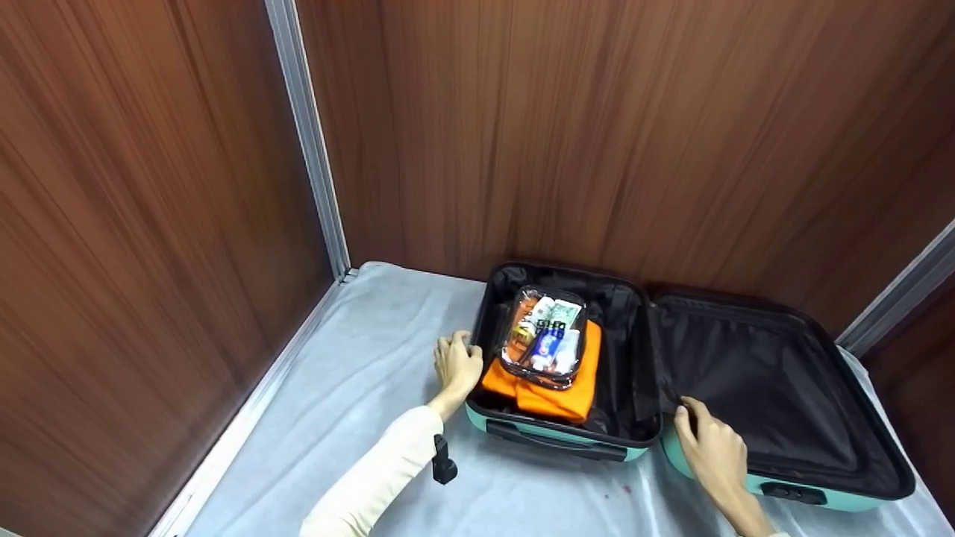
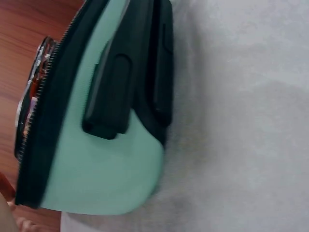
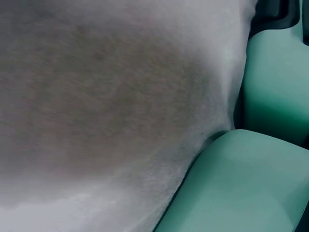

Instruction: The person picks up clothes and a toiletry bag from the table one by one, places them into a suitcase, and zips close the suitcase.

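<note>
A mint-green suitcase lies spread open, its packed half (image 1: 619, 358) on the left and its lid half (image 1: 791, 403) on the right. Folded orange cloth (image 1: 552, 403) sits in the packed half under a clear toiletry bag (image 1: 548, 335) holding tubes and small bottles. My left hand (image 1: 456, 365) rests against the left side of the packed half, fingers loosely bent at its rim. At the lid's near-left corner, my right hand (image 1: 712, 447) grips the rim between thumb and fingers.
A black carry handle (image 2: 111, 96) and a zip edge run along the packed half's near side. The combination lock (image 1: 794, 492) is on the lid's front. Wood-grain panels (image 1: 477, 134) stand behind and beside the pale cloth (image 1: 358, 350).
</note>
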`<state>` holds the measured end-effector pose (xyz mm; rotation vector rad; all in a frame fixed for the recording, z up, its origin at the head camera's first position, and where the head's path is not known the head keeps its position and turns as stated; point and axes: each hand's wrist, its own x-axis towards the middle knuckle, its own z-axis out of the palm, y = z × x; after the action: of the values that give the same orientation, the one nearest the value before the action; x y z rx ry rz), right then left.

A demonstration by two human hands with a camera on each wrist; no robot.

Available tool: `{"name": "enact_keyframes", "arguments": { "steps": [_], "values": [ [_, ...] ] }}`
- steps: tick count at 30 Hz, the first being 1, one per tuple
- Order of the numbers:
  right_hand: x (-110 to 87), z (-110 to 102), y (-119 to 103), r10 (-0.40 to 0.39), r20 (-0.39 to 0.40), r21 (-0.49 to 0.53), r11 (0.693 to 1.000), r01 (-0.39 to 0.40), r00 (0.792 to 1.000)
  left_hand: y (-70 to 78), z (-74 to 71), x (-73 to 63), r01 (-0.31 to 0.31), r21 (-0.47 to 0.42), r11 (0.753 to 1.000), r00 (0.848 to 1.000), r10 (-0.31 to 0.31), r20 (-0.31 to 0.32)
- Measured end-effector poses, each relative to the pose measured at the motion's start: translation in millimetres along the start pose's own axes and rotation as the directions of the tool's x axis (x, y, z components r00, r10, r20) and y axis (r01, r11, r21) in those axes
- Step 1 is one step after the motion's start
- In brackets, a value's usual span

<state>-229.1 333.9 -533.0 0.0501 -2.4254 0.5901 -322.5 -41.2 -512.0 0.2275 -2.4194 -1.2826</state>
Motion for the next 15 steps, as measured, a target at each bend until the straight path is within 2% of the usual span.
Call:
{"name": "enact_keyframes", "arguments": {
  "steps": [6, 10, 15],
  "values": [
    [-2.1, -3, 3, 0.057, 0.043, 0.0, 0.998, -0.057, 0.997, -11.9, 4.9, -4.1, 0.007, -0.011, 1.0, 0.997, -0.007, 0.075],
    [-4.0, -5, 5, 0.068, 0.01, 0.008, 0.998, -0.068, 0.998, -16.8, 7.3, -4.8, 0.006, -0.029, 1.0, 0.996, -0.003, 0.084],
    [-7.1, -8, 8, 0.118, -0.042, -0.006, 0.993, -0.118, 0.992, -17.8, 9.8, -5.6, -0.063, -0.039, 0.997, 0.996, 0.066, 0.06]
  ]
}}
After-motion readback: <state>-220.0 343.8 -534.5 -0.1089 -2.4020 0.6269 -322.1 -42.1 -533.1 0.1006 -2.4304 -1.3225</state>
